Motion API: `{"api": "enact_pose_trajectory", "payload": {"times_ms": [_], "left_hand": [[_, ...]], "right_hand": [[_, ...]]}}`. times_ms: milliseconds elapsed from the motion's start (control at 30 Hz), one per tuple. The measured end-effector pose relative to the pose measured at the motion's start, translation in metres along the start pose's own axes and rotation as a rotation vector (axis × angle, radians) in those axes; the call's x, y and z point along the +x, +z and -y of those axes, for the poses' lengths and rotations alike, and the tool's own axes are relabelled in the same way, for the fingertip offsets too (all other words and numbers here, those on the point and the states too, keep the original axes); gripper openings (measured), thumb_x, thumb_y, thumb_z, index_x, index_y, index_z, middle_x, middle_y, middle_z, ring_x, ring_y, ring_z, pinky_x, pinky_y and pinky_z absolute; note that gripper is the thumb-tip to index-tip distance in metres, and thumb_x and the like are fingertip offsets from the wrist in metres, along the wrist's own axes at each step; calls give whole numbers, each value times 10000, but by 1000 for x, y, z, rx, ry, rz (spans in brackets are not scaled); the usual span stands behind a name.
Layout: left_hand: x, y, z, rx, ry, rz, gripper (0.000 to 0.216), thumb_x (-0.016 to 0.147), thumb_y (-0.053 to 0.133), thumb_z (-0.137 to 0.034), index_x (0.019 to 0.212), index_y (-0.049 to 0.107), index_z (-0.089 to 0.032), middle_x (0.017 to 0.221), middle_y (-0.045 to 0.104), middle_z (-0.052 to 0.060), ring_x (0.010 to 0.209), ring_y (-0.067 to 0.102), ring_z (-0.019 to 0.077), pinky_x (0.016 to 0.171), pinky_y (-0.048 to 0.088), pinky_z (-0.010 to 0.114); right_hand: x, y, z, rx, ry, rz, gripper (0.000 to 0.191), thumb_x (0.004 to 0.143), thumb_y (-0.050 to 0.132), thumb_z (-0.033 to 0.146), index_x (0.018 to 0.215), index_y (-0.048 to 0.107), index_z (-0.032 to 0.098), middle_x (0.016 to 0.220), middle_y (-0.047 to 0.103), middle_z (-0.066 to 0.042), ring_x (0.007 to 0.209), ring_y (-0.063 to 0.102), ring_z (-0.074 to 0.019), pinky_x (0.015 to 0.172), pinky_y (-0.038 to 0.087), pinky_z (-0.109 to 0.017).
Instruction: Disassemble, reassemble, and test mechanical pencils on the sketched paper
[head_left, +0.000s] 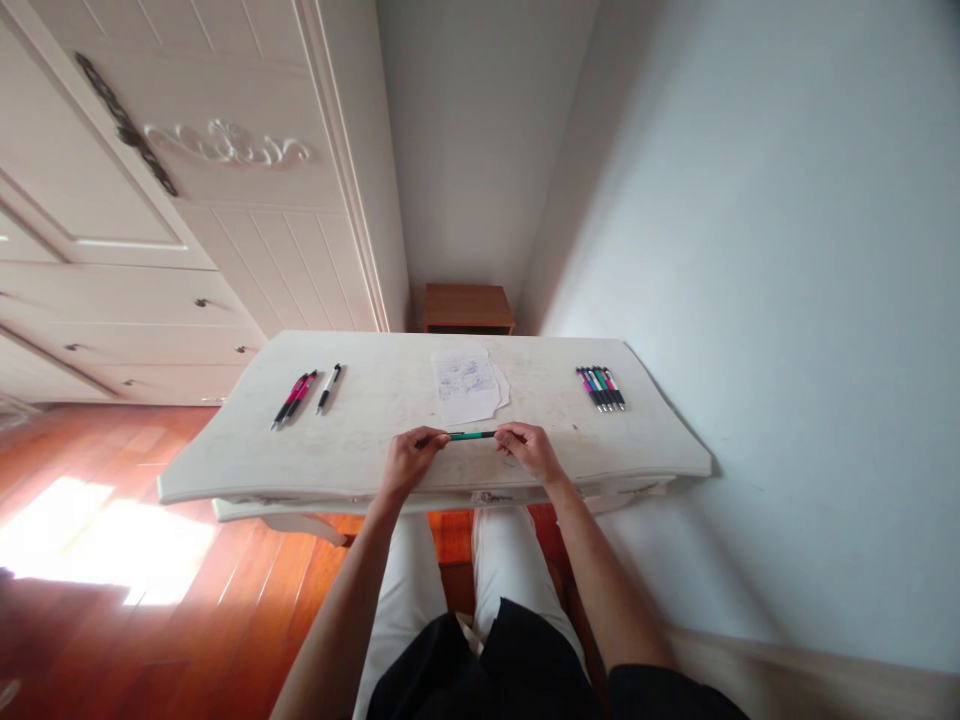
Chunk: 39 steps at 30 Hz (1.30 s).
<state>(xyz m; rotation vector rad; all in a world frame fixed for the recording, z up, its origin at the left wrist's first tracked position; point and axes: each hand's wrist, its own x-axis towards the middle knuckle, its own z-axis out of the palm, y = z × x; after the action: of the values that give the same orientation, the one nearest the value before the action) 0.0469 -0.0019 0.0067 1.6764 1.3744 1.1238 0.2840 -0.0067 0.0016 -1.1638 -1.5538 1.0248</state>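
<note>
A green pen (pixel 471 436) with black ends lies level between my two hands, just above the front part of the white table (pixel 360 460). My left hand (pixel 412 458) pinches one end of it, and my right hand (pixel 531 450) pinches the other. Both ends are partly hidden by the fingers. Just beyond the pen are sheets of paper (pixel 466 385) with scribbled writing. To the left lie pink-and-black pens (pixel 295 398) side by side, with a white-and-black pen (pixel 329 388) next to them. On the right is a row of several coloured pens (pixel 601 389).
A white wardrobe (pixel 285 230) stands at the left, beyond the table. A pale wall (pixel 787 330) runs close along the right side. Behind the table is a small brown wooden cabinet (pixel 469 304). Sunlight falls on the wooden floor (pixel 247 600).
</note>
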Motion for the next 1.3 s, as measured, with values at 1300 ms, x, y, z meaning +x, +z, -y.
{"api": "enact_pose_trajectory", "payload": {"times_ms": [1300], "left_hand": [[-4,5,4,-91,147,-18,321,774,662,-381,1030,654,-187,912,686,53,674,590,129,650,480,248]], "right_hand": [[-4,0,-3,74,25,-70,306,803,634,456,800,688,155,648,661,-30,555,586,-137,536,497,-232]]}}
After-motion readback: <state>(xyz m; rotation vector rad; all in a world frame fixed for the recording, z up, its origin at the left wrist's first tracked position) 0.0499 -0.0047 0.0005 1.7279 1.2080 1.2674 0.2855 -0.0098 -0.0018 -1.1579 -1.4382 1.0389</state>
